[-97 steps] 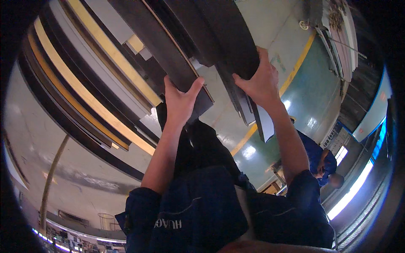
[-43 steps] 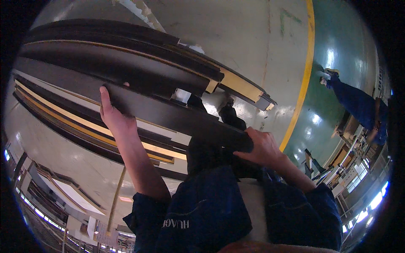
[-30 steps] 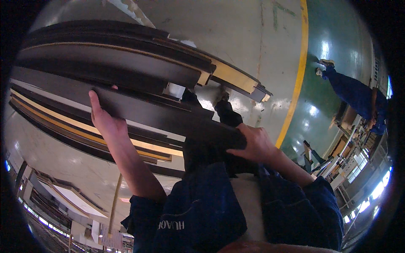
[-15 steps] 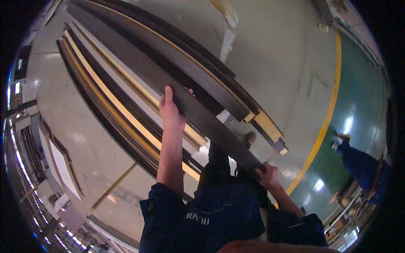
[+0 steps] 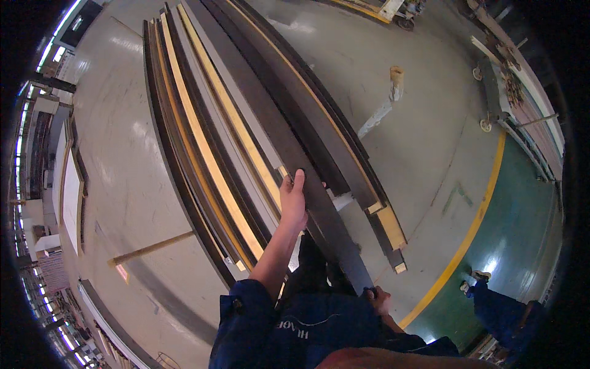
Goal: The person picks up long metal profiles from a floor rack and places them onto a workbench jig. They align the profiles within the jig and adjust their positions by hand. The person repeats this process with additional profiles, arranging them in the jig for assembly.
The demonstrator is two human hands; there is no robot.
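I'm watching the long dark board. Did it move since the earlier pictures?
Yes. The long dark board swung from lying across the stack of boards to running along it, both hands gripping.

The long dark board (image 5: 289,154) hides most of the right hand (image 5: 378,299). The far ends of the stacked boards (image 5: 203,141) run past the picture's top edge.

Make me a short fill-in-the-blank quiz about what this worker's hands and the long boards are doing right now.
1. The left hand grips a long dark ____ partway along its length.
2. The right hand holds that same piece at its near ____.
3. The painted line curving across the floor is ____.
4. The person's sleeve is dark ____.

Missing words: board; end; yellow; blue
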